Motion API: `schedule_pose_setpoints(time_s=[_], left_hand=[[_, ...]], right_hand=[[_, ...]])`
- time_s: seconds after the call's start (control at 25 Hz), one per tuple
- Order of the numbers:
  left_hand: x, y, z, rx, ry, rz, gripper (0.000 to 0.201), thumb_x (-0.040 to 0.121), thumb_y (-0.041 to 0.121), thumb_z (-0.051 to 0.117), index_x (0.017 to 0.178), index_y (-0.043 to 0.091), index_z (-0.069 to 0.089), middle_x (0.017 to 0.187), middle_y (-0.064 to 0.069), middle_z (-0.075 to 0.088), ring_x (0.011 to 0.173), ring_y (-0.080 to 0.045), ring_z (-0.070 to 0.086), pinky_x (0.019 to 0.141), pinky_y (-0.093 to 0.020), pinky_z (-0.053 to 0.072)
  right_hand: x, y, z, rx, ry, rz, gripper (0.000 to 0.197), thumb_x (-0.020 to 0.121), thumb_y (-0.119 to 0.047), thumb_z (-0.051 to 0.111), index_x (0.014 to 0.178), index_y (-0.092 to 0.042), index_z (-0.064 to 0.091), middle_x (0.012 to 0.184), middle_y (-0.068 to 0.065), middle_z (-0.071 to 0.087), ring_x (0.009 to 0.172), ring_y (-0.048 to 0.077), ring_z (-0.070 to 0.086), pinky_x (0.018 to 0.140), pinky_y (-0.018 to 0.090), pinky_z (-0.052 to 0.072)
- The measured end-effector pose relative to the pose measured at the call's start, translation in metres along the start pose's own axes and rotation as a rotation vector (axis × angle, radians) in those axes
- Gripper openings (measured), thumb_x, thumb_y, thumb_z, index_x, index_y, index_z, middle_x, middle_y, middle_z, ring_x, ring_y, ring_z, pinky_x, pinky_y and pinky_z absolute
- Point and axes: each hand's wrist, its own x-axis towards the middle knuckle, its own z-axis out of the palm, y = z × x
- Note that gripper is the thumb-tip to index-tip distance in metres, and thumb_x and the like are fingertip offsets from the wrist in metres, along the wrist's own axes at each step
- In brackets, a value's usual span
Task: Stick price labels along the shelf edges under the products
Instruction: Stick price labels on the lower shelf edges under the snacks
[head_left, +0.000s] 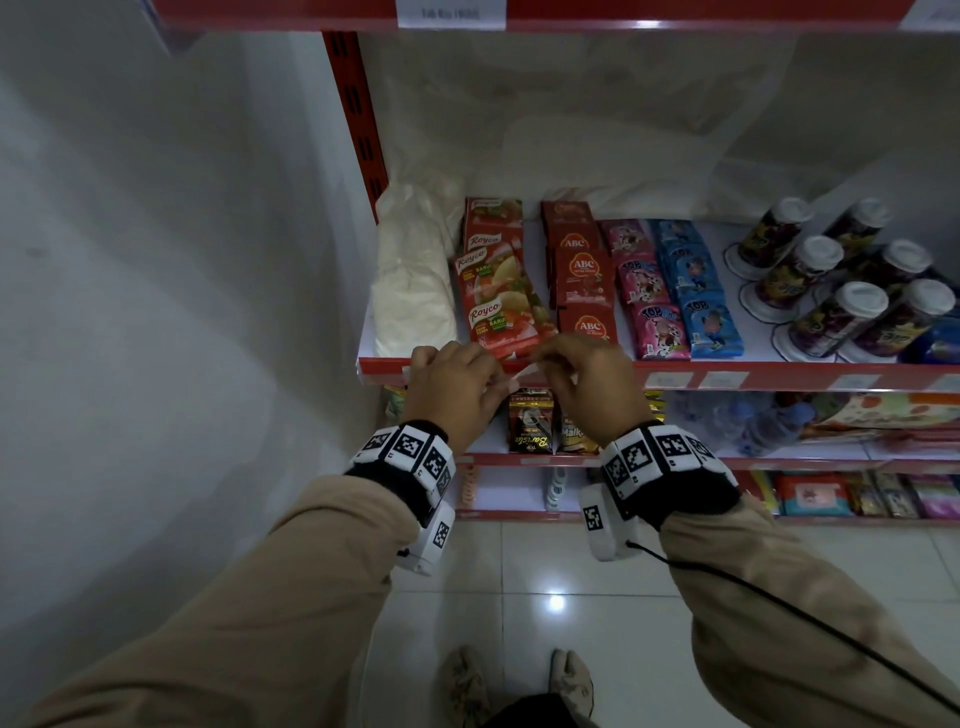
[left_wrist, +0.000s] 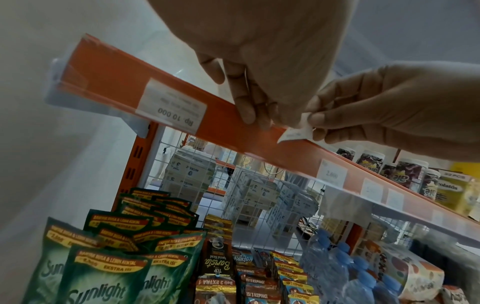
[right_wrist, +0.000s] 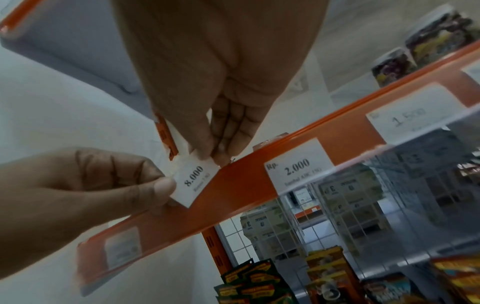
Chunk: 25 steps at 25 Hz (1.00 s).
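A small white price label (right_wrist: 194, 181) printed "8.000" is held against the red shelf edge strip (right_wrist: 246, 185), below the Royco sachets (head_left: 498, 301). My left hand (right_wrist: 168, 189) pinches the label's left end between thumb and finger. My right hand (right_wrist: 213, 152) pinches its upper right corner with thumb and fingertips. In the head view both hands, left hand (head_left: 498, 379) and right hand (head_left: 545, 364), meet at the shelf edge strip (head_left: 779, 375) with the label (head_left: 525, 371) between them. The left wrist view shows the label (left_wrist: 298, 131) bent over the strip's top.
Labels sit on the strip: "Rp 10.000" (left_wrist: 171, 107) to the left, "2.000" (right_wrist: 296, 166) and "1.500" (right_wrist: 410, 117) to the right. ABC sachets (head_left: 582, 275), Top packs (head_left: 675, 296) and cups (head_left: 831, 291) fill the shelf. A white wall (head_left: 156, 260) lies left; lower shelves hold Sunlight pouches (left_wrist: 103, 277).
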Motion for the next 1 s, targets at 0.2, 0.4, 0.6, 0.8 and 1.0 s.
schedule_pose_setpoints(time_s=[0.2, 0.4, 0.6, 0.8, 1.0], left_hand=[[-0.002, -0.006, -0.003, -0.049, 0.015, 0.002, 0.022, 0.089, 0.043, 0.06, 0.089, 0.021, 0.06, 0.087, 0.007, 0.063, 0.085, -0.019, 0.057, 0.083, -0.035, 0.028], [-0.002, -0.007, -0.006, -0.075, -0.007, -0.035, 0.021, 0.087, 0.038, 0.063, 0.1, 0.023, 0.055, 0.088, 0.007, 0.062, 0.086, -0.019, 0.057, 0.082, -0.034, 0.028], [-0.002, -0.001, -0.004, 0.065, -0.008, 0.001, 0.017, 0.091, 0.032, 0.059, 0.1, 0.022, 0.07, 0.093, 0.0, 0.062, 0.089, -0.025, 0.057, 0.082, -0.039, 0.031], [0.0, 0.0, -0.006, 0.142, -0.05, 0.018, 0.022, 0.094, 0.035, 0.055, 0.102, 0.023, 0.072, 0.095, 0.0, 0.062, 0.091, -0.025, 0.055, 0.084, -0.039, 0.031], [0.0, 0.002, -0.005, 0.257, -0.104, 0.049, 0.027, 0.096, 0.033, 0.047, 0.102, 0.02, 0.071, 0.099, -0.002, 0.059, 0.095, -0.026, 0.052, 0.084, -0.041, 0.031]], right_hand=[[-0.001, 0.002, 0.005, 0.123, 0.126, 0.12, 0.011, 0.086, -0.007, 0.063, 0.093, -0.012, 0.069, 0.089, 0.003, 0.071, 0.078, 0.017, 0.065, 0.07, 0.036, 0.055], [-0.004, 0.001, 0.013, 0.033, 0.081, 0.08, 0.012, 0.083, -0.006, 0.063, 0.091, -0.011, 0.07, 0.09, 0.007, 0.067, 0.083, 0.024, 0.061, 0.071, 0.038, 0.052], [-0.009, -0.003, 0.018, -0.07, 0.005, 0.105, 0.015, 0.083, -0.012, 0.063, 0.097, -0.012, 0.07, 0.097, 0.008, 0.066, 0.097, 0.029, 0.056, 0.077, 0.039, 0.048], [-0.009, -0.006, 0.016, -0.285, -0.101, 0.038, 0.018, 0.081, -0.012, 0.062, 0.098, -0.01, 0.068, 0.099, 0.014, 0.064, 0.097, 0.034, 0.053, 0.075, 0.04, 0.048], [-0.01, -0.009, 0.019, -0.427, -0.071, -0.002, 0.014, 0.082, -0.011, 0.062, 0.092, -0.007, 0.071, 0.092, 0.015, 0.065, 0.087, 0.034, 0.055, 0.069, 0.037, 0.046]])
